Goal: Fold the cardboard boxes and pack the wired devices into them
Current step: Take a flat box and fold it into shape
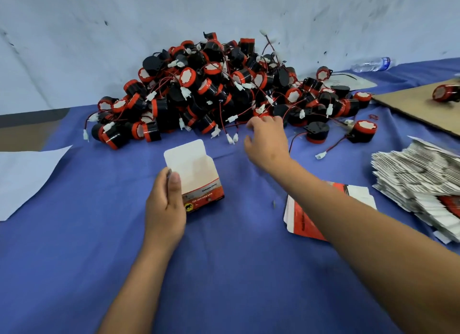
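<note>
A small folded cardboard box (196, 176), white inside with a red and black printed front, stands upright on the blue cloth with its top flap raised. My left hand (165, 204) grips its left side, thumb against the near wall. A big heap of black-and-red wired devices (219, 89) with white connectors lies at the back of the table. My right hand (267, 140) hovers at the heap's front edge, fingers loosely spread and holding nothing.
Flat unfolded boxes are stacked at the right (418, 179), and one flat box (306, 219) lies under my right forearm. A brown cardboard sheet (418, 107) with one device sits far right. A water bottle (373, 64) lies by the wall. White paper (25, 174) lies at left.
</note>
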Available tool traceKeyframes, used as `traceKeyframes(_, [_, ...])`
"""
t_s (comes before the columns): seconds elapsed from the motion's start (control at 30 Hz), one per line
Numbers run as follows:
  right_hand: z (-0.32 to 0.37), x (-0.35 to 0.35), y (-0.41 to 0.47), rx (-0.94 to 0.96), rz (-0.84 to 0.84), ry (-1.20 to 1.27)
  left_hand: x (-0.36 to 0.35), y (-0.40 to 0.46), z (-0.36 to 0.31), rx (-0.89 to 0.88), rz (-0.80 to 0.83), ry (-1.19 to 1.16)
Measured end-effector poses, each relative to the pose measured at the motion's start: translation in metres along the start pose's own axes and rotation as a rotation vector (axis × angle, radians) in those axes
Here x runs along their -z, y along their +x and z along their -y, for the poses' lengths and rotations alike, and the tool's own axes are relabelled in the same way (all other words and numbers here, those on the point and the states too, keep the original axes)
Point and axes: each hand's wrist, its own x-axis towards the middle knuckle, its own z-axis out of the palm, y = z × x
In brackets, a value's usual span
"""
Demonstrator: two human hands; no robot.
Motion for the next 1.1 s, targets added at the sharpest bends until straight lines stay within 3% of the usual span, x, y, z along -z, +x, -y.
traceKeyframes(0.07, [-0.016, -0.006, 0.029, -0.023, 0.092, -0.206, -0.001, 0.001, 0.001, 0.004, 0.002, -0.028])
traceKeyframes(0.2, [-0.032, -0.007, 0.062, 0.0, 0.311, -0.347, -0.001, -0.001, 0.002, 0.002, 0.009, -0.094])
traceKeyframes(0.4, [-0.006, 0.007, 0.057, 0.176, 0.319, -0.639, -0.003, -0.001, 0.001, -0.002, 0.028, -0.146])
traceKeyframes(0.57, [0.014, 0.036, 0.03, 0.209, 0.546, -0.328, -0.002, -0.001, 0.001, 0.0, 0.014, -0.153])
traceKeyframes(0.67, [0.031, 0.036, 0.0, 0.305, 0.553, -0.217, -0.001, 0.0, 0.002, 0.006, -0.04, -0.115])
traceKeyframes(0.77, [0.04, 0.022, -0.031, 0.386, 0.461, -0.261, 0.007, 0.002, 0.004, 0.034, -0.171, -0.056])
traceKeyframes(0.87, [0.043, 0.004, -0.054, 0.393, 0.328, -0.094, 0.017, 0.004, 0.005, 0.066, -0.274, -0.046])
traceKeyframes(0.97, [0.042, -0.008, -0.064, 0.403, 0.354, 0.063, 0.019, 0.003, 0.002, 0.097, -0.248, -0.106])
traceKeyframes(1.1, [0.038, -0.004, -0.072, 0.263, 0.15, 0.198, 0.018, 0.005, 0.003, 0.121, -0.203, -0.127])
